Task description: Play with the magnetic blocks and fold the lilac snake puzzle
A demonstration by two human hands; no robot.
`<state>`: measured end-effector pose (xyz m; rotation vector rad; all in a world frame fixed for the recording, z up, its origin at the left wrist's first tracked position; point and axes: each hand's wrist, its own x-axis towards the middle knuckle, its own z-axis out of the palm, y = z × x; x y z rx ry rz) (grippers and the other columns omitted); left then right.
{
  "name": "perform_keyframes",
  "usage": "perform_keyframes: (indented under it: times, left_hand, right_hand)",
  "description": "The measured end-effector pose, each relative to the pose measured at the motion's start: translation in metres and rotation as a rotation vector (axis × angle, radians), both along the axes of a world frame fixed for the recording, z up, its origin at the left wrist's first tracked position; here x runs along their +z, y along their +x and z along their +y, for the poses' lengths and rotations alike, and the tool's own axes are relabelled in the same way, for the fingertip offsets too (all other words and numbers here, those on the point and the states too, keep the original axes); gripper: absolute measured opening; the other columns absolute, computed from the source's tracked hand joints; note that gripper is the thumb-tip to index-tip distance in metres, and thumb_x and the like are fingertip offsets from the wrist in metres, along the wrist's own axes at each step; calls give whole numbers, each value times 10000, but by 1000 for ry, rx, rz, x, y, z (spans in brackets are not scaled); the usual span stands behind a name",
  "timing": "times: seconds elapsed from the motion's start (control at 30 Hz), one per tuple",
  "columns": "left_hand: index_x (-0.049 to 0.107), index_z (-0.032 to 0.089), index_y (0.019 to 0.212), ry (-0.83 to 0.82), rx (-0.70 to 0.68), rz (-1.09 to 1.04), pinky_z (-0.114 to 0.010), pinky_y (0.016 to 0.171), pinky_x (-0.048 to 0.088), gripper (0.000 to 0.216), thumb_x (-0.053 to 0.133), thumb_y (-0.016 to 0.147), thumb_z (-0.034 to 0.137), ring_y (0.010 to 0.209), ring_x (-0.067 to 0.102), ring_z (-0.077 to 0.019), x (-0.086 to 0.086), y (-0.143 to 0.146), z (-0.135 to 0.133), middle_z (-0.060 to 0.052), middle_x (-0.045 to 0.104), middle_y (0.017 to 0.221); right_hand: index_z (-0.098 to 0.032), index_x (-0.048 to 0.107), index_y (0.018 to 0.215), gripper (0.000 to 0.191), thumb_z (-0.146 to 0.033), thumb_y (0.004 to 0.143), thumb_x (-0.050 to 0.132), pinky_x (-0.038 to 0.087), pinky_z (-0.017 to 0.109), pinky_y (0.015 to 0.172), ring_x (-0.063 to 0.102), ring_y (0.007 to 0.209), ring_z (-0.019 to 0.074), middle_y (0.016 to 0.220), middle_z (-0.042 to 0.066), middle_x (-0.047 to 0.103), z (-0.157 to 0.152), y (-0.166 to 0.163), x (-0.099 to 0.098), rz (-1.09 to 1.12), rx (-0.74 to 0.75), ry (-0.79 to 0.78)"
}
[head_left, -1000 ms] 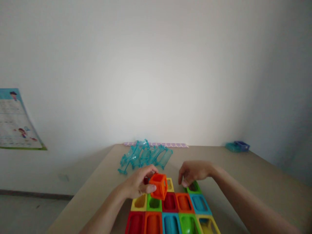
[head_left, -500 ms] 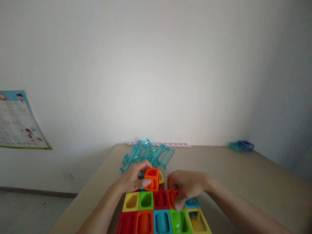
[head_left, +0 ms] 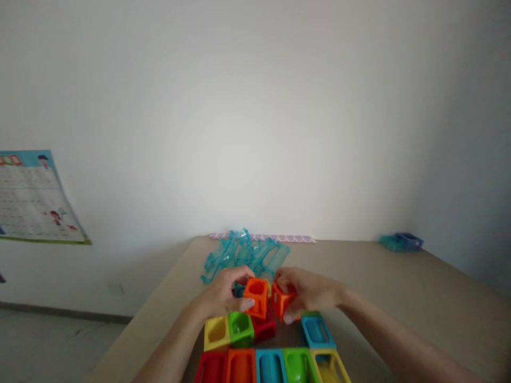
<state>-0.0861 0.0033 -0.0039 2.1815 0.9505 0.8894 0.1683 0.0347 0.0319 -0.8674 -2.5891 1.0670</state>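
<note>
My left hand (head_left: 223,298) is closed around an orange hollow cube block (head_left: 256,297), held just above a grid of coloured hollow blocks (head_left: 275,364) on the tan table (head_left: 383,287). My right hand (head_left: 309,292) grips a second orange block (head_left: 281,301), lifted and tilted right beside the first; the two orange blocks nearly touch. Below them sit yellow (head_left: 216,332), green (head_left: 240,330), red (head_left: 264,331) and blue (head_left: 316,331) blocks, with a bare gap in the row under my right hand.
A pile of clear teal curved track pieces (head_left: 245,255) lies behind my hands. A purple patterned strip (head_left: 295,238) runs along the table's far edge. Small blue and teal pieces (head_left: 401,242) sit at the far right. A poster (head_left: 32,199) hangs on the left wall.
My right hand reached down onto the block grid, took an orange block out of the middle row and raised it beside the orange cube in my left hand. The view shifted slightly.
</note>
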Motion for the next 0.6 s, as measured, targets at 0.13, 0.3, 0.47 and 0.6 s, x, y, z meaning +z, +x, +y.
perform_keyframes:
  times: [0.13, 0.3, 0.47, 0.6]
  left_hand:
    - [642, 159, 960, 16, 25, -55, -265, 780, 459, 321, 693, 692, 329, 842, 611, -182, -1, -1, 1, -33, 665, 910]
    - [664, 170, 1048, 37, 65, -156, -309, 901, 445, 356, 687, 720, 307, 980, 616, -224, -1, -1, 3, -68, 685, 1036]
    - [597, 163, 1183, -16, 110, -349, -347, 914, 466, 489, 681, 734, 338, 1038, 607, -251, -5, 0, 5, -103, 649, 1158]
    - [524, 188, 1273, 55, 182, -305, -358, 926, 463, 614, 722, 703, 303, 1001, 613, -232, -5, 4, 2, -84, 656, 1105]
  right_hand:
    - [-139, 569, 729, 306, -415, 739, 700, 369, 218, 535, 492, 571, 107, 637, -23, 545, 4, 10, 15, 234, -72, -197]
    - [-139, 593, 783, 289, -418, 792, 669, 443, 252, 629, 550, 674, 130, 772, 21, 601, -6, -2, 23, 598, -152, -145]
    - [-160, 613, 819, 211, -369, 825, 648, 464, 291, 750, 574, 855, 175, 945, 54, 609, -18, -24, 10, 671, -172, 80]
    - [-177, 595, 895, 132, -304, 893, 561, 430, 322, 890, 552, 1001, 190, 1062, 66, 589, -26, -34, -5, 640, -178, 255]
